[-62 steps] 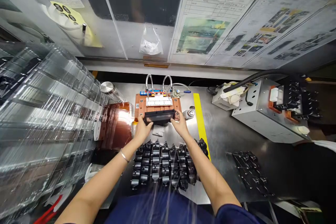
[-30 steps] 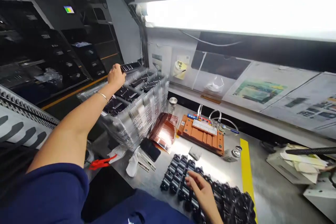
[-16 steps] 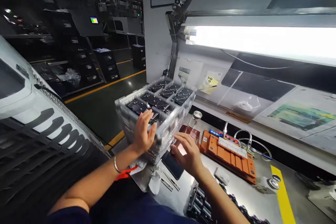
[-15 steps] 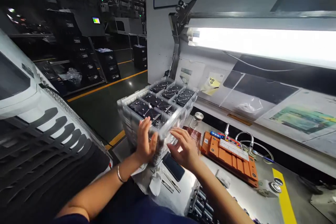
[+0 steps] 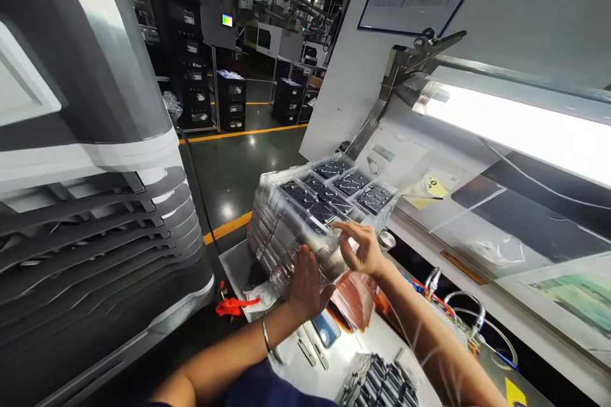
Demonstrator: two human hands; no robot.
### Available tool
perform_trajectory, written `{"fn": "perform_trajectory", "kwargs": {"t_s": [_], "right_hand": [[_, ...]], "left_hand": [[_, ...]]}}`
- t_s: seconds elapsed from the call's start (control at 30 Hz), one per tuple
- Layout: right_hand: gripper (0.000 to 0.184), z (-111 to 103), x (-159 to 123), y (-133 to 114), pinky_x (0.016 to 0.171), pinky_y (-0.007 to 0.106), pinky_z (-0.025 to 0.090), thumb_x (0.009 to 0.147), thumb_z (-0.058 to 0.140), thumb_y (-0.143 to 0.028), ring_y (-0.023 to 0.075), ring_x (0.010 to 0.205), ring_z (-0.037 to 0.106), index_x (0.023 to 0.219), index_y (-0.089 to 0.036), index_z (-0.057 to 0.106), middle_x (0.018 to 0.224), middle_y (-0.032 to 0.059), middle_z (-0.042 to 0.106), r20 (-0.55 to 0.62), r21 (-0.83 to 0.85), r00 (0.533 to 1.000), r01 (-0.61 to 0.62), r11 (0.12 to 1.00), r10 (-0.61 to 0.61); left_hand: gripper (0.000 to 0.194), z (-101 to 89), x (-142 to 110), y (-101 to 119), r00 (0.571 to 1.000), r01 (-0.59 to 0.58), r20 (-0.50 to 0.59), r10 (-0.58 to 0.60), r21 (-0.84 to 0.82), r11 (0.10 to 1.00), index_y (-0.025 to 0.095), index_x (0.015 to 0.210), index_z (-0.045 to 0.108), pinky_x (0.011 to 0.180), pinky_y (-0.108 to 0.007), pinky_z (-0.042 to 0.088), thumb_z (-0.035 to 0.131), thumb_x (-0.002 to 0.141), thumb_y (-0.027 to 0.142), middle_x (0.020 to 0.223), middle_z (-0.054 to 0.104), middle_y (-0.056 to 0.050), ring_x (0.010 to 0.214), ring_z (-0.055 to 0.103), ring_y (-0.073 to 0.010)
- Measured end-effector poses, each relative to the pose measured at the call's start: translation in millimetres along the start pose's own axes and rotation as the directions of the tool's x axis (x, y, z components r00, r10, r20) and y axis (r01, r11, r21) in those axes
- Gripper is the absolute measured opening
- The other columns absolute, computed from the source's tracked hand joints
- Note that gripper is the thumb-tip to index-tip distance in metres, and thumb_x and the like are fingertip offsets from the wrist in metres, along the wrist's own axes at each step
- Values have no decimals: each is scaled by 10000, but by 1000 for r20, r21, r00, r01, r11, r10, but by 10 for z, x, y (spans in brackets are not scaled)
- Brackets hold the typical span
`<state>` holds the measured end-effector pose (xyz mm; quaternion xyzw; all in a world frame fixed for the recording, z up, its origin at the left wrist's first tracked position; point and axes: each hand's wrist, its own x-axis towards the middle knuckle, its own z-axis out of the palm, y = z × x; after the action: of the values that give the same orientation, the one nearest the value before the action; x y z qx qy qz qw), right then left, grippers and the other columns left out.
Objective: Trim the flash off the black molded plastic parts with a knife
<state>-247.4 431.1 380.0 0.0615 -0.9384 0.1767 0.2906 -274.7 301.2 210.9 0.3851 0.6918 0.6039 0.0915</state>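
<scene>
A stack of clear plastic trays [image 5: 272, 229] stands on the bench, its top tray holding several black parts [image 5: 375, 198] in compartments. My left hand [image 5: 305, 283] lies with outstretched fingers against the near side of the stack. By the near right corner of the top tray is my right hand [image 5: 361, 248], its index finger stretched out over the rim and its thumb apart, with nothing visible in it. Whether that fingertip touches the tray is unclear. Below my right hand lies a reddish-brown translucent sheet [image 5: 356, 299].
Near me on the bench are a phone [image 5: 327, 329], slim metal tools [image 5: 312, 346] and a cluster of dark cylindrical parts [image 5: 379, 385]. A red cloth-like item [image 5: 233, 305] hangs by the left edge. A large grey-white machine [image 5: 109, 203] stands left; a lamp [image 5: 520, 127] hangs right.
The view has swung left. My left hand has come flat against the stack's near side, and my right hand has moved up to the top tray's corner. The reddish-brown sheet shows more fully.
</scene>
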Motion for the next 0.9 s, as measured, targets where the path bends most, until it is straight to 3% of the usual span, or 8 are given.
{"fn": "perform_trajectory", "kwargs": {"t_s": [0.17, 0.3, 0.4, 0.5, 0.6, 0.73, 0.8, 0.9], "right_hand": [[279, -357, 445, 77, 548, 266, 452, 765, 409, -242, 127, 517, 540, 778, -165, 676, 601, 16, 608, -172, -32, 974, -153, 988, 145], [244, -440, 551, -20, 556, 271, 450, 753, 425, -218, 130, 527, 539, 735, -173, 664, 622, 25, 624, -212, -63, 977, -6, 998, -8], [229, -222, 310, -163, 533, 274, 438, 713, 436, -200, 136, 493, 504, 772, -187, 657, 547, 9, 579, -96, -90, 987, 119, 989, -127], [253, -50, 29, -230, 519, 275, 433, 694, 445, -172, 147, 497, 501, 842, -187, 650, 527, 3, 555, -59, -96, 989, 133, 987, -139], [253, -158, -35, -159, 543, 279, 448, 702, 440, -158, 144, 516, 517, 851, -189, 642, 567, 3, 567, -200, -78, 976, 66, 995, -81], [221, -379, 77, -81, 543, 275, 436, 700, 445, -145, 139, 514, 510, 806, -186, 635, 582, 1, 559, -363, -46, 925, 107, 993, -117], [208, -307, 42, -197, 537, 274, 424, 698, 456, -141, 144, 513, 502, 801, -184, 632, 559, 0, 544, -305, -45, 926, 218, 975, -221], [166, -88, -188, -576, 538, 287, 422, 729, 470, -177, 165, 539, 497, 793, -186, 622, 549, 17, 537, -80, -34, 937, 339, 940, -341]], "left_hand": [[716, -175, -26, 135, 998, -61, 21, 61, 3, 998, 96, 1393, 403, 1152, -589, 74, 552, 810, 484, 1496, 306, -220, 1412, 134, -370], [652, -475, -23, 459, 997, 43, -59, -56, -194, 980, 166, 1428, 319, 1147, -544, 169, 502, 870, 448, 1513, 286, -198, 1408, 229, -318], [758, -736, 65, 828, 933, 255, -68, -352, -564, 785, 226, 1461, 192, 1021, -500, 410, 522, 848, 525, 1515, 279, -197, 1334, 391, -310], [934, -882, 176, 1157, 836, 379, 15, -548, -739, 557, 274, 1473, 104, 769, -412, 570, 641, 759, 546, 1521, 255, -190, 1234, 501, -320], [1065, -867, 205, 1388, 804, 410, 48, -593, -767, 493, 257, 1483, 38, 659, -365, 590, 716, 701, 511, 1516, 251, -203, 1190, 532, -318], [1083, -769, 124, 1584, 854, 315, -12, -520, -785, 534, 271, 1484, 19, 689, -357, 587, 715, 695, 527, 1541, 197, -186, 1217, 508, -306], [1102, -737, 86, 1629, 850, 295, -41, -524, -787, 541, 265, 1480, 14, 665, -342, 586, 721, 680, 537, 1540, 201, -176, 1228, 494, -302], [1093, -698, 46, 1607, 795, 349, -38, -605, -787, 508, 236, 1466, 31, 536, -263, 551, 733, 672, 503, 1464, 340, -181, 1107, 577, -269]]}}
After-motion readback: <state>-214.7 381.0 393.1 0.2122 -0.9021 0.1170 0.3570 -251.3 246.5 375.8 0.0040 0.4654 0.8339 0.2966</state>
